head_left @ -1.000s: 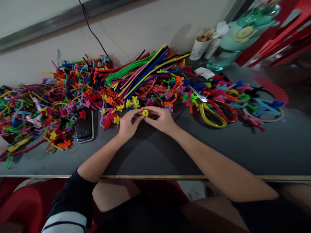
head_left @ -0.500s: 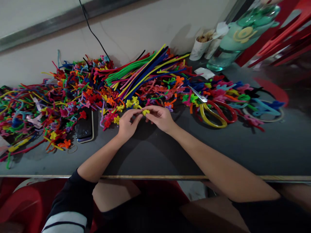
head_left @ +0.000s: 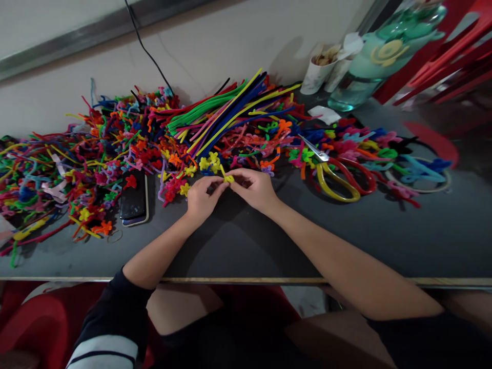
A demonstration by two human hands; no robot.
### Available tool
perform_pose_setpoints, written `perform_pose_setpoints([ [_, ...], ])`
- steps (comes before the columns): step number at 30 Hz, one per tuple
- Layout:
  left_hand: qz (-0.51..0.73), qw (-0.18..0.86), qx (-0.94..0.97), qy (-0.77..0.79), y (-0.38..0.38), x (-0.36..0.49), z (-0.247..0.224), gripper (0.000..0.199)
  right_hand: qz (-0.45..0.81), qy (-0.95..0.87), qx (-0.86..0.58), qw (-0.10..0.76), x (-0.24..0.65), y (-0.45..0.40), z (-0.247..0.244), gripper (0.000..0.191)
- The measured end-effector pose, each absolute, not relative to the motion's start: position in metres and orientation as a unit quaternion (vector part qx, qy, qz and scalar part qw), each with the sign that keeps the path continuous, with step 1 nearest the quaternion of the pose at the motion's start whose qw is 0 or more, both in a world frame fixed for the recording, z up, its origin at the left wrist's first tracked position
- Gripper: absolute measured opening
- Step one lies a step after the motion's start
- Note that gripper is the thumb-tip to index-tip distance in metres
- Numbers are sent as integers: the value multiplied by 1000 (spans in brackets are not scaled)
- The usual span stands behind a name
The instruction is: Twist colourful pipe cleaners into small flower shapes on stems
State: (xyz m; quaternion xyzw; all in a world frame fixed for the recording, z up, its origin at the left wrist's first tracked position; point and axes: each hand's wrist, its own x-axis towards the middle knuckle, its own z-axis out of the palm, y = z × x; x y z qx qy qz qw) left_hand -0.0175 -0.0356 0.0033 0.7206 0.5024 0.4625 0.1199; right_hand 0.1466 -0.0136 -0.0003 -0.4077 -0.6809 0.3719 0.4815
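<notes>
Between my fingertips is a yellow pipe cleaner (head_left: 228,179), bent into small loops, with a short straight end sticking up. My left hand (head_left: 203,197) pinches it from the left with thumb and forefinger. From the other side my right hand (head_left: 254,188) pinches it too, and its lower fingers are partly hidden. Just beyond my hands lie finished-looking yellow pipe-cleaner flowers (head_left: 209,162). A bundle of straight pipe cleaners (head_left: 226,115) in green, blue, pink and yellow rests on the heap behind them.
A heap of coloured pipe-cleaner pieces (head_left: 103,138) runs along the wall. Left of my hands lies a phone (head_left: 134,202) with a red flower on it. To the right are scissors (head_left: 340,179), a headband (head_left: 418,190), paper cups (head_left: 318,74) and a large green bottle (head_left: 357,82).
The yellow pipe cleaner has turned between my fingers, and its straight end now points up. My fingertips have shifted slightly; both hands stay in the same place.
</notes>
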Motion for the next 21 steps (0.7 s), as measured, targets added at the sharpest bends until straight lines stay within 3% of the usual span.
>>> perform_pose_setpoints([
  [10,358,-150,814,433,-38,-23,8,15,325,-704,-414,477,147,-15,1,16],
  [21,335,-148,794,486,-42,-19,11,17,296,-707,-428,478,145,-15,0,17],
])
